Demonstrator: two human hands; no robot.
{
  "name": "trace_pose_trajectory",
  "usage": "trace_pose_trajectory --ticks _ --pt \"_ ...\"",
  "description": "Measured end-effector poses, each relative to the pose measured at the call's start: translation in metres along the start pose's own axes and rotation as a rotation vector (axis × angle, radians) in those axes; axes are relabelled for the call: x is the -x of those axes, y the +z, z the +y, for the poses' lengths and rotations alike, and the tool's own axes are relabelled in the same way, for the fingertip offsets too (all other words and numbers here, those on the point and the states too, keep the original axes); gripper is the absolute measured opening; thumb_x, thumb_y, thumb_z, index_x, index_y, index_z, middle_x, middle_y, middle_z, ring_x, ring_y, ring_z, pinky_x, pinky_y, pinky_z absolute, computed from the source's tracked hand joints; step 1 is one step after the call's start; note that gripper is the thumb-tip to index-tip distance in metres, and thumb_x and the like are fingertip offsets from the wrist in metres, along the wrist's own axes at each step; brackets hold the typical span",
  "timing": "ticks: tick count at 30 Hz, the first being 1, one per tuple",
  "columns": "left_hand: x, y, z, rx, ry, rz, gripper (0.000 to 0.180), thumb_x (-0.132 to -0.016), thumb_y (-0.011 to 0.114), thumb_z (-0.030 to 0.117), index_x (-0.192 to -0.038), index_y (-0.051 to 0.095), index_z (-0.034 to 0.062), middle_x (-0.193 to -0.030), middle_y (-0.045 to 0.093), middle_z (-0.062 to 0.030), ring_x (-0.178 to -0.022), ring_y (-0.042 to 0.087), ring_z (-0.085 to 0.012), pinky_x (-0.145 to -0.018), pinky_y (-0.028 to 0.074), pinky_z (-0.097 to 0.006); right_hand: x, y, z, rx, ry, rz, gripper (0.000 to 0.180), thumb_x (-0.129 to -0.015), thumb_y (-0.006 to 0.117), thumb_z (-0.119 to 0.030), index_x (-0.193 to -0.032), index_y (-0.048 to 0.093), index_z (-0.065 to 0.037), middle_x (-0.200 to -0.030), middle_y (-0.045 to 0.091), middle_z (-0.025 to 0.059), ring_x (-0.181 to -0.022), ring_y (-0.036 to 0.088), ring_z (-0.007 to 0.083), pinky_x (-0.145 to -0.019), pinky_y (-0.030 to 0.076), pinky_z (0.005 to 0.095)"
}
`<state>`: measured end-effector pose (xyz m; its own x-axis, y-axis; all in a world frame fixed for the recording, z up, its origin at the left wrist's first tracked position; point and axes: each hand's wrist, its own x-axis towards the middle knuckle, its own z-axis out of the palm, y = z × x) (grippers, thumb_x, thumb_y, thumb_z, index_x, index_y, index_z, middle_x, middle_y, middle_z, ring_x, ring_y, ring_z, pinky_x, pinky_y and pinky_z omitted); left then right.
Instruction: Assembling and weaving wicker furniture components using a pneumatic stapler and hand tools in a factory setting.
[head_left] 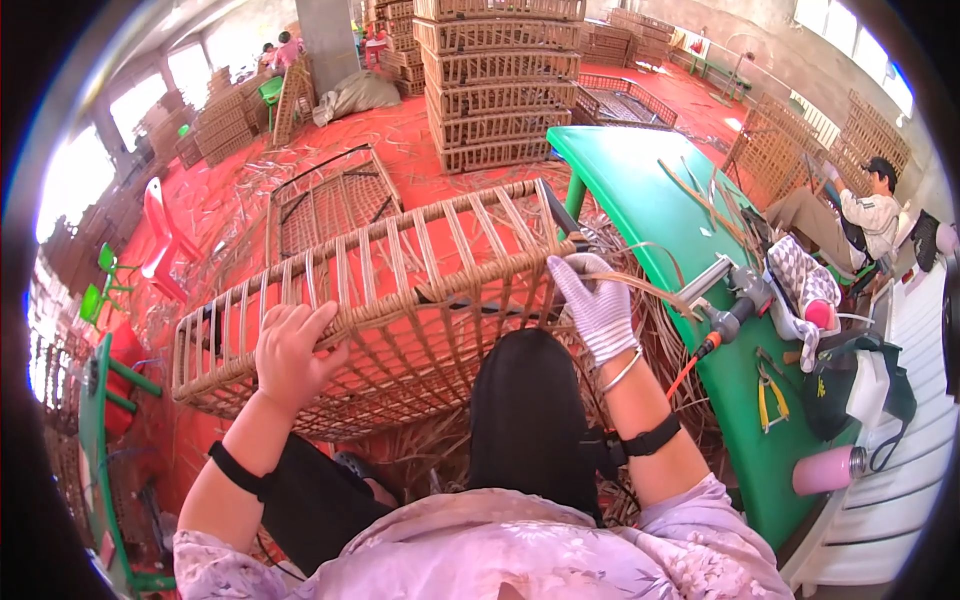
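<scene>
A half-woven rattan basket frame (400, 290) lies tilted across my knees, its slats running up to the far rim. My left hand (292, 352), bare, grips the near woven rim of the frame. On the frame's right corner, my right hand (598, 306) wears a white glove and pinches a thin rattan strip (650, 290) that curves off to the right.
A green table (660, 200) on my right carries a power tool (730, 300), yellow-handled pliers (770, 395), loose strips and a checked cloth. A pink bottle (830, 468) lies by a white chair. Stacked wicker crates (500, 80) stand ahead. A seated person (850, 215) works at far right.
</scene>
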<state>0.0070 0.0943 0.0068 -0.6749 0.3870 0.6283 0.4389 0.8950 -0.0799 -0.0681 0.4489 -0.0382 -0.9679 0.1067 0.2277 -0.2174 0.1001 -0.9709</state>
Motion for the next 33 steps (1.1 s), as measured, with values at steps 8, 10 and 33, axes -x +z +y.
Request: trace_pose_trajectory --ticks 8,10,33 --pt "-0.002 -0.002 0.003 0.01 -0.011 -0.035 0.039 -0.068 0.076 0.017 -0.102 0.064 0.0049 -0.073 0.054 -0.0087 -0.072 0.057 -0.0285 -0.075 0.045 -0.04 0.028 -0.022 0.019 -0.166 -0.249 -0.061 0.023 -0.094 0.059 -0.007 -0.115 0.063 0.001 -0.097 0.067 0.0056 -0.075 0.064 0.0093 -0.066 0.052 0.0234" --pt "-0.003 -0.002 0.0 0.017 -0.004 -0.052 0.039 -0.069 0.075 0.018 -0.103 0.064 0.0048 -0.074 0.055 -0.0089 -0.073 0.057 -0.0291 -0.075 0.045 -0.04 0.023 -0.019 0.018 -0.152 -0.254 -0.055 0.021 -0.095 0.057 -0.007 -0.113 0.064 0.0 -0.097 0.067 0.0062 -0.077 0.064 0.0107 -0.071 0.053 0.0247" --pt "-0.131 0.089 0.118 0.202 0.324 -0.253 0.07 -0.081 0.069 0.038 -0.136 0.042 0.0058 -0.134 0.048 -0.0137 -0.128 0.044 -0.031 -0.107 0.034 -0.044 -0.03 -0.009 -0.028 -1.192 0.335 0.032 0.028 -0.099 0.05 -0.023 -0.074 0.047 -0.009 -0.059 0.04 0.0004 -0.058 0.044 0.018 -0.065 0.045 0.0361"
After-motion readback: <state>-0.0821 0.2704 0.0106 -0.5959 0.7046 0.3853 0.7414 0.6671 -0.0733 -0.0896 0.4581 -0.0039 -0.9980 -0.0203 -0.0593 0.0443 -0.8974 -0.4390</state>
